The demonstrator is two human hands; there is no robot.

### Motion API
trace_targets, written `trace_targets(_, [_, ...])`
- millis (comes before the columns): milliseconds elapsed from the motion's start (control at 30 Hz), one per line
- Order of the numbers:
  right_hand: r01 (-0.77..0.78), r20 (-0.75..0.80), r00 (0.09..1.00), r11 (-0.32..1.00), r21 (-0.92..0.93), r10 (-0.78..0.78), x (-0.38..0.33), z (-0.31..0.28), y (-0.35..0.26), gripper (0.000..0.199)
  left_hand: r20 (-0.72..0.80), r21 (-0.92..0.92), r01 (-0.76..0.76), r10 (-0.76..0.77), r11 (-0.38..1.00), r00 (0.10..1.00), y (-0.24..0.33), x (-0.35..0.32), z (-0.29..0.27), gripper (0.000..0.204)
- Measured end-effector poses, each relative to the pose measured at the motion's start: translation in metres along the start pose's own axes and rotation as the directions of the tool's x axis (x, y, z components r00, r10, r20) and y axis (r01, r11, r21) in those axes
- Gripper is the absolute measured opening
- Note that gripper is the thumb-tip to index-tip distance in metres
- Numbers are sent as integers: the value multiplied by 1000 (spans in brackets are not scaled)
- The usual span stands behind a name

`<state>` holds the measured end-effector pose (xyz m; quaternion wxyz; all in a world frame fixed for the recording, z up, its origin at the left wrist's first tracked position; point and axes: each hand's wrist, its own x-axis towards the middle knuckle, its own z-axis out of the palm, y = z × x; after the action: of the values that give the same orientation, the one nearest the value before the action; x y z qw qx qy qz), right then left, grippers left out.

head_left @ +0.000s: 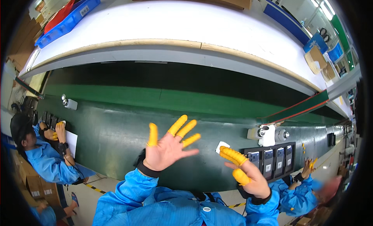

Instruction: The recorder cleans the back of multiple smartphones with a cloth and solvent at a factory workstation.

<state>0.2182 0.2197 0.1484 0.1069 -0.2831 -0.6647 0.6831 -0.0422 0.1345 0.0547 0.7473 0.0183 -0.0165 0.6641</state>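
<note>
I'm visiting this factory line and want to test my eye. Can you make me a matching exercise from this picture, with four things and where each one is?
Things:
1. left hand
2. right hand
3. blue bin
4. tray of phones

Places or states:
A. on the white shelf, upper left
B. fingers spread wide, holding nothing, over the dark belt
C. on the belt, just right of the right hand
D. fingers bunched together, yellow caps on the tips, beside a small white slip

Pairs: 1-B, 2-D, 3-A, 4-C
</note>
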Motion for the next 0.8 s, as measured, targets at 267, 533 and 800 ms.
trace_targets(267, [-57,-157,986,997,-56,47,-25,27,68,59,80,302,383,424,-873,902,9,-32,-17,80])
trace_targets(533, [-139,-400,911,988,-59,104,-192,-2,143,57,73,57,440,443,-896,894,16,-120,-53,81])
trace_targets(800, [-386,-737,379,819,424,560,-499,-33,249,36,-204,173,656,625,-735,754,145,-299,79,61])
